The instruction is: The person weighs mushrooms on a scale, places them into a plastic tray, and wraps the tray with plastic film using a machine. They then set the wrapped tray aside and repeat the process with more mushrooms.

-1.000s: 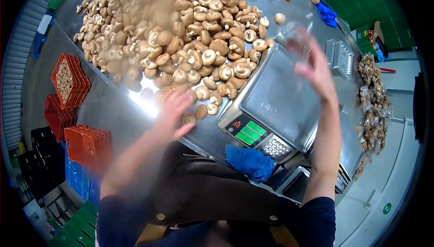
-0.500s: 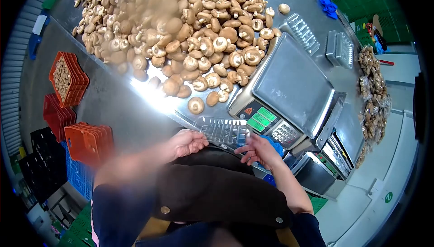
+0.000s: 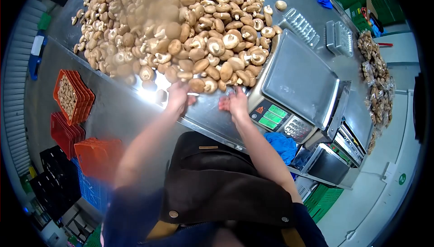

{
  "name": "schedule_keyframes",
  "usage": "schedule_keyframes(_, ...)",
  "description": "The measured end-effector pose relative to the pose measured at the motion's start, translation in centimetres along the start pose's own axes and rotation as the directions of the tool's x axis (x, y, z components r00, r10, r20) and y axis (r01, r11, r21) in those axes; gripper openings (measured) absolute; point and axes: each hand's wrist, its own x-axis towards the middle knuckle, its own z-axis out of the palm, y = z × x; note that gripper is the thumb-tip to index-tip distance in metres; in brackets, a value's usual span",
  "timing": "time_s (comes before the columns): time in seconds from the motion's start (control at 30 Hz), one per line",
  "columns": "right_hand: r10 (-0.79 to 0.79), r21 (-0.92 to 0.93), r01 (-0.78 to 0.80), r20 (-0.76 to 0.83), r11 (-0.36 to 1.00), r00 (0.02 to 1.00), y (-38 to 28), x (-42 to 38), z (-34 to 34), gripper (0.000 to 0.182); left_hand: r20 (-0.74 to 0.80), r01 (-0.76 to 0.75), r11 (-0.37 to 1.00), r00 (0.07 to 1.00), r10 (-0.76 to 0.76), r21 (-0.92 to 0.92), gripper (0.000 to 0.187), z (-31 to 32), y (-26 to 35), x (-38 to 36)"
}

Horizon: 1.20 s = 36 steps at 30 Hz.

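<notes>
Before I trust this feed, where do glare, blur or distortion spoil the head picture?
Head view: white glare on the metal table beside the left hand; a hazy patch over part of the mushrooms; the lower orange crate blurred; fisheye bending toward black corners; the scale comparatively sharp.

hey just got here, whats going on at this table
A person has both hands at the near edge of a big pile of mushrooms on a metal table. The left hand and right hand are apart; whether either grips a mushroom is hard to tell. A scale stands beside the pile, with a clear plastic tray lying just past it.
</notes>
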Motion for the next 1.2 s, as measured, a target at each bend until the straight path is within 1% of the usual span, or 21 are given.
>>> schedule_keyframes(0.03, -0.004, 0.05, 0.005, -0.015, 0.999, 1.0, -0.8, 1.1, 0.7, 0.026, -0.053, -0.117, 0.987, 0.991, 0.123, 0.109, 0.016, 0.1, -0.4, 1.6)
schedule_keyframes(0.1, -0.064, 0.075, 0.06, 0.043, 0.995, 0.997, -1.0, 2.8, 1.2, 0.025, -0.021, -0.219, 0.975, 0.975, 0.219, 0.032, 0.016, 0.4, -0.6, 3.5)
schedule_keyframes(0.13, -0.075, 0.056, 0.074, 0.013, 0.996, 0.997, -0.8, 2.7, 1.4, 0.025, -0.069, -0.271, 0.962, 0.961, 0.269, -0.025, 0.017, 1.3, 0.2, 2.7)
schedule_keyframes(0.2, -0.139, 0.054, 0.139, -0.005, 0.989, 0.99, -0.1, 1.7, 1.5, 0.025, -0.093, -0.246, 0.967, 0.966, 0.24, -0.059, 0.018, 0.5, -0.7, 2.6)
schedule_keyframes(0.23, -0.152, 0.031, 0.151, 0.004, 0.988, 0.988, -0.1, 0.9, 1.3, 0.033, -0.117, -0.223, 0.972, 0.97, 0.213, -0.076, 0.018, 0.5, -0.7, 1.9)
schedule_keyframes(0.3, -0.181, 0.05, 0.179, 0.029, 0.982, 0.983, 0.3, -0.4, 0.8, 0.042, -0.045, -0.209, 0.962, 0.978, 0.204, -0.173, 0.016, 0.1, -0.7, 0.5)
schedule_keyframes(0.37, -0.208, 0.076, 0.205, 0.029, 0.976, 0.978, 0.4, -1.8, 0.6, 0.049, -0.044, -0.139, 0.971, 0.99, 0.133, -0.195, 0.016, -0.1, -0.5, -0.7)
schedule_keyframes(0.4, -0.224, 0.084, 0.221, 0.026, 0.972, 0.974, 0.4, -2.3, 0.5, 0.05, -0.04, -0.088, 0.984, 0.996, 0.083, -0.156, 0.016, 0.4, 0.6, -2.0)
schedule_keyframes(0.5, -0.265, 0.105, 0.261, 0.024, 0.96, 0.964, -0.3, -3.6, 0.1, 0.054, -0.064, -0.044, 0.994, 0.997, 0.038, -0.097, 0.018, 1.3, 2.5, -4.3)
schedule_keyframes(0.63, -0.312, 0.165, 0.306, 0.007, 0.938, 0.95, -1.1, -4.4, -0.7, 0.056, 0.005, -0.192, 0.981, 0.981, 0.193, -0.034, 0.017, 2.2, 3.5, -5.0)
schedule_keyframes(0.73, -0.374, 0.134, 0.375, -0.035, 0.917, 0.927, -3.1, -6.0, -2.4, 0.052, 0.119, -0.205, 0.974, 0.974, 0.194, 0.091, 0.014, 4.5, 4.9, -5.9)
schedule_keyframes(0.77, -0.38, 0.09, 0.383, -0.05, 0.919, 0.924, -4.0, -6.5, -3.4, 0.052, 0.152, -0.217, 0.974, 0.966, 0.207, 0.057, 0.015, 5.7, 5.2, -6.1)
schedule_keyframes(0.83, -0.396, 0.101, 0.405, -0.094, 0.909, 0.913, -5.0, -7.2, -6.1, 0.052, 0.166, -0.209, 0.978, 0.965, 0.201, 0.03, 0.014, 8.7, 5.3, -6.6)
schedule_keyframes(0.87, -0.425, 0.048, 0.434, -0.127, 0.9, 0.896, -5.4, -7.4, -7.8, 0.052, 0.246, -0.262, 0.965, 0.935, 0.257, -0.013, 0.013, 9.9, 4.5, -6.3)
schedule_keyframes(0.9, -0.432, 0.026, 0.44, -0.147, 0.897, 0.89, -5.7, -7.5, -9.7, 0.052, 0.252, -0.257, 0.966, 0.935, 0.251, -0.01, 0.013, 11.8, 4.2, -6.6)
schedule_keyframes(0.97, -0.526, -0.172, 0.497, -0.241, 0.85, 0.816, -6.7, -8.0, -13.1, 0.049, 0.377, -0.275, 0.961, 0.89, 0.255, -0.002, 0.013, 15.4, 3.4, -6.5)
schedule_keyframes(1.0, -0.597, -0.249, 0.543, -0.297, 0.802, 0.745, -6.0, -7.1, -15.5, 0.045, 0.363, -0.268, 0.963, 0.895, 0.26, -0.03, 0.013, 17.1, 1.5, -5.7)
schedule_keyframes(1.03, -0.686, -0.404, 0.563, -0.301, 0.721, 0.663, -6.1, -7.0, -17.6, 0.044, 0.426, -0.226, 0.974, 0.88, 0.208, -0.008, 0.012, 19.0, 1.4, -5.7)
schedule_keyframes(1.1, -0.833, -0.683, 0.519, -0.253, 0.514, 0.492, -6.9, -6.8, -21.5, 0.041, 0.459, -0.277, 0.951, 0.869, 0.188, 0.135, 0.012, 22.4, 0.3, -5.7)
schedule_keyframes(1.13, -0.813, -0.71, 0.465, -0.268, 0.53, 0.518, -7.6, -7.3, -22.9, 0.04, 0.464, -0.289, 0.937, 0.869, 0.171, 0.196, 0.011, 23.9, -0.4, -5.6)
schedule_keyframes(1.2, -0.869, -0.811, 0.411, -0.22, 0.415, 0.443, -7.5, -6.8, -25.7, 0.04, 0.452, -0.293, 0.909, 0.881, 0.136, 0.296, 0.01, 26.4, -1.0, -5.7)
